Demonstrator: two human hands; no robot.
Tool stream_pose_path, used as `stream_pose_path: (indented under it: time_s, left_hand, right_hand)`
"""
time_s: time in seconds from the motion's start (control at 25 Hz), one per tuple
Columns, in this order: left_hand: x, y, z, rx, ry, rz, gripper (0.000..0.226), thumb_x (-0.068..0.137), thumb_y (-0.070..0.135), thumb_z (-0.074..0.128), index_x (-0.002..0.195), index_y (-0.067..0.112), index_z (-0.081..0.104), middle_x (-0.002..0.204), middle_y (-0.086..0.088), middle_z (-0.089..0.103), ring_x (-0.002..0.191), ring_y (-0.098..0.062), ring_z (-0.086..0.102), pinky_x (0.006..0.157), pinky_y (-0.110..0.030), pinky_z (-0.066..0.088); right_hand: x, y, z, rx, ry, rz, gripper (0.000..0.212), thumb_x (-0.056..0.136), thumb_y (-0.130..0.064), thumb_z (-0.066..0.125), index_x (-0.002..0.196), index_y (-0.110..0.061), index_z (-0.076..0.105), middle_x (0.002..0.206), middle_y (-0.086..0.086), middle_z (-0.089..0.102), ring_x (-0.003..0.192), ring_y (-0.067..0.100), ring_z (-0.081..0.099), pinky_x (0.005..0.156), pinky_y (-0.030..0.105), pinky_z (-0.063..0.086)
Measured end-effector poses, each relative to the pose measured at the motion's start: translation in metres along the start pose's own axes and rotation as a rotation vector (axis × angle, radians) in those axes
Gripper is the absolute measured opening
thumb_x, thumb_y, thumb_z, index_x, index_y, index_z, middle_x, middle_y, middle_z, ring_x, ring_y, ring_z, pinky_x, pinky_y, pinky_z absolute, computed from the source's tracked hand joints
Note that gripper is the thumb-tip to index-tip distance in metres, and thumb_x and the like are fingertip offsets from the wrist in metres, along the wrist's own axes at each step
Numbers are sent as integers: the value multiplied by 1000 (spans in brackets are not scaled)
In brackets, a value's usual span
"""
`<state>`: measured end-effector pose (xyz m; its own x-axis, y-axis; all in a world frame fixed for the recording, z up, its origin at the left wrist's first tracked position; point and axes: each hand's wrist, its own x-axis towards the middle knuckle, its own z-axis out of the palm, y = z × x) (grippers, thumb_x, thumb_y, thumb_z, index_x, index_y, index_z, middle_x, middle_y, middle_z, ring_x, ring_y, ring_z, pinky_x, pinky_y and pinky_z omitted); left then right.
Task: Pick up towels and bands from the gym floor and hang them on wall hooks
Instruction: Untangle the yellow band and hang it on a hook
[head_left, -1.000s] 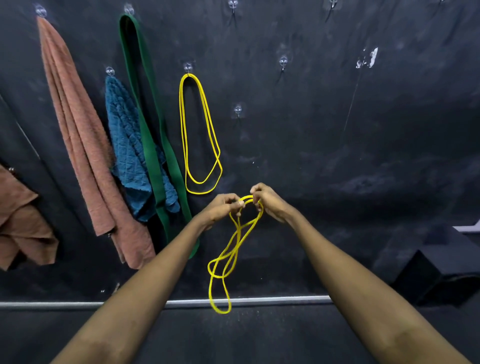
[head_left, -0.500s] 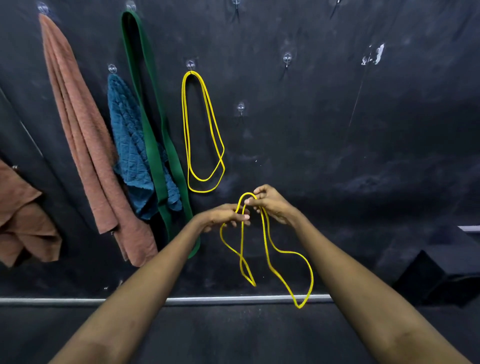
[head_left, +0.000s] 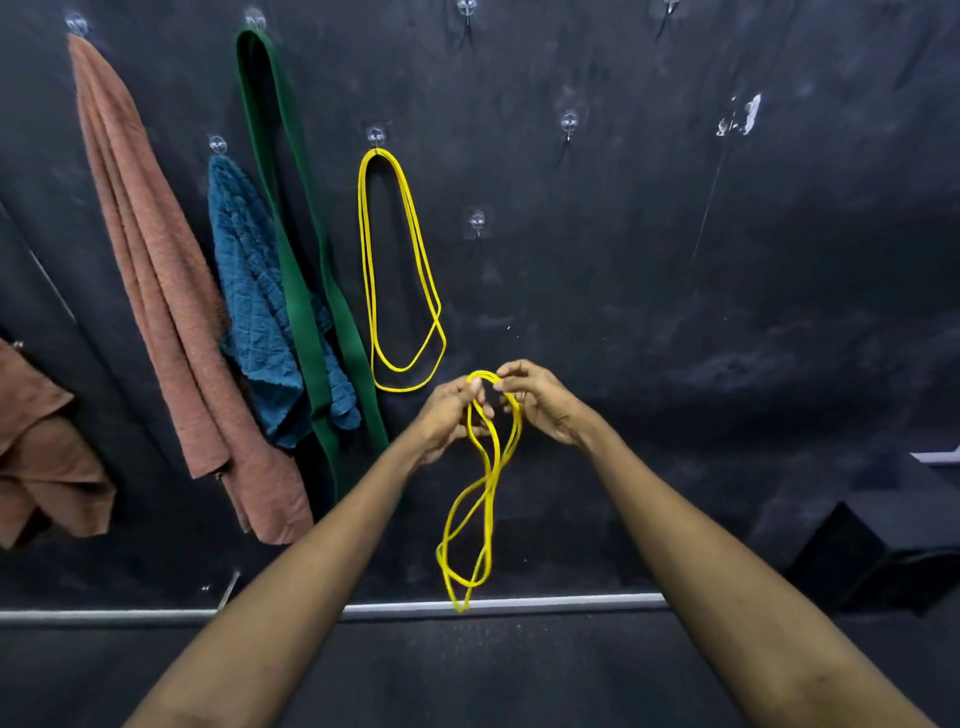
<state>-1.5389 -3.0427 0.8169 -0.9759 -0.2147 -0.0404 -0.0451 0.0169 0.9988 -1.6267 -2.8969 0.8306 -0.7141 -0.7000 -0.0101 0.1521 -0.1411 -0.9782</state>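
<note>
Already hung on the black wall (head_left: 675, 312): rust towel (head_left: 156, 270), green band (head_left: 296, 249), blue towel (head_left: 249, 291), doubled yellow band (head_left: 400, 270). Second rust towel (head_left: 41, 441) at far left, hook not visible. Still unhung: a thin yellow band (head_left: 480, 483), top loop pinched between left hand (head_left: 451, 415) and right hand (head_left: 540, 402), both closed on it, rest dangling. Free hook (head_left: 477, 221) just above. No readable writing.
</note>
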Motion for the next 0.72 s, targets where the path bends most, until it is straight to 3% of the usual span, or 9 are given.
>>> stream_pose_path:
  time_s: [0.12,0.2,0.28,0.48,0.6,0.72]
  left_hand:
    - [7,7,-8,-104,78,69,31,106,24,38,79,15,51,59,0,63,57,-15,63,61,-33,54]
    - [8,14,-17,-169,126,101,29,105,23,39,82,13,53,60,-2,64,55,-16,63,63,-36,56]
    - [10,16,-28,-167,168,89,26,105,21,39,86,12,55,64,-4,66,54,-16,64,65,-36,56]
    - [2,-7,-26,38,23,-151,10,101,15,49,93,16,55,79,-4,65,54,-17,62,62,-35,55]
    - [-3,-19,-8,89,-33,-137,9,98,8,53,95,17,57,88,-3,62,55,-10,53,56,-26,50]
    - [-10,-14,9,-23,-154,-136,7,97,12,57,95,18,60,86,0,66,56,-7,49,54,-19,42]
  right_hand:
    - [-6,20,-5,-246,-95,114,20,92,-22,68,104,-9,58,82,4,65,71,11,62,68,24,51]
    - [-10,36,-10,-368,-79,145,17,98,-24,59,93,-8,62,74,3,62,66,11,63,69,23,53]
    - [-11,46,-13,-418,-2,148,31,103,-30,50,81,-11,62,66,2,56,58,12,61,65,25,49]
    - [-1,23,5,-241,185,89,35,105,-30,43,75,-15,51,60,-1,35,45,8,39,51,26,46]
    - [6,8,19,-157,189,57,32,105,-20,40,74,-15,48,62,-2,34,45,7,36,47,25,41]
    - [11,4,30,-133,222,51,30,100,-16,42,71,-16,47,58,0,35,44,13,40,45,25,37]
